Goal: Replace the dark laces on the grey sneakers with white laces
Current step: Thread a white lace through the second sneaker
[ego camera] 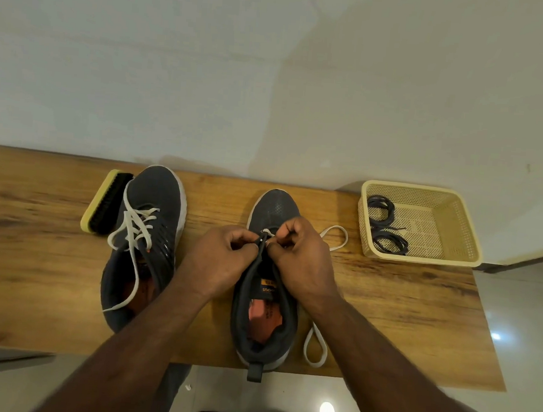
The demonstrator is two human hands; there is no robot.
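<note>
Two grey sneakers stand on the wooden table (pixel 402 300). The left sneaker (pixel 151 229) carries a loose white lace (pixel 133 227) threaded through its eyelets. The right sneaker (pixel 267 303) sits in front of me. My left hand (pixel 224 257) and my right hand (pixel 302 257) meet over its lowest eyelets, both pinching a white lace (pixel 335 240) there. That lace loops out to the right of the shoe and down beside its heel. Two coiled dark laces (pixel 384 223) lie in the basket.
A beige plastic basket (pixel 450 226) stands at the table's right end. A yellow-backed shoe brush (pixel 106 202) lies left of the left sneaker. The wall runs directly behind the table. Tiled floor lies below the table's front edge.
</note>
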